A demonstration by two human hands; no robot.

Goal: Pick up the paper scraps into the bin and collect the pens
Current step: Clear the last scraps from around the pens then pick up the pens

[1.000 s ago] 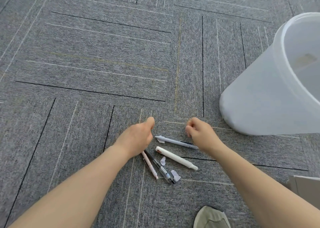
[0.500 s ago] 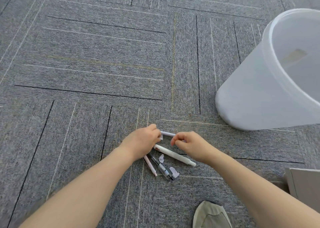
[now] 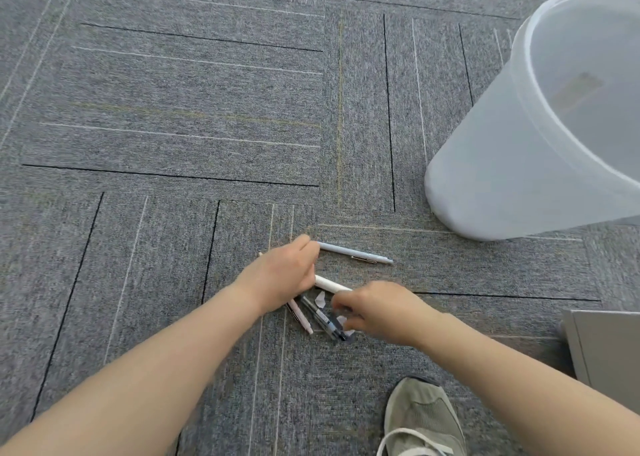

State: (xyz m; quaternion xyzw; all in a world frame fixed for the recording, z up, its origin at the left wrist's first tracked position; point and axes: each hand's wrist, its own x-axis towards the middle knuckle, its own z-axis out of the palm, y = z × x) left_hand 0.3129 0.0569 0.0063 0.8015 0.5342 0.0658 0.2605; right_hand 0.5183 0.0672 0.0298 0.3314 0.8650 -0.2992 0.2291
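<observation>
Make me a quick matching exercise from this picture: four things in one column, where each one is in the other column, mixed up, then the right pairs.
Things
1. blue-grey pen
2. translucent bin
3. shoe
4. paper scrap

Places
A. at the bottom edge, below the right arm
B. on the carpet between the two hands, near the white pen
C. upper right, standing on the carpet
D. farthest of the pens, one end at the left hand's fingertips

Pairs: 1-D, 2-C, 3-A, 4-B
</observation>
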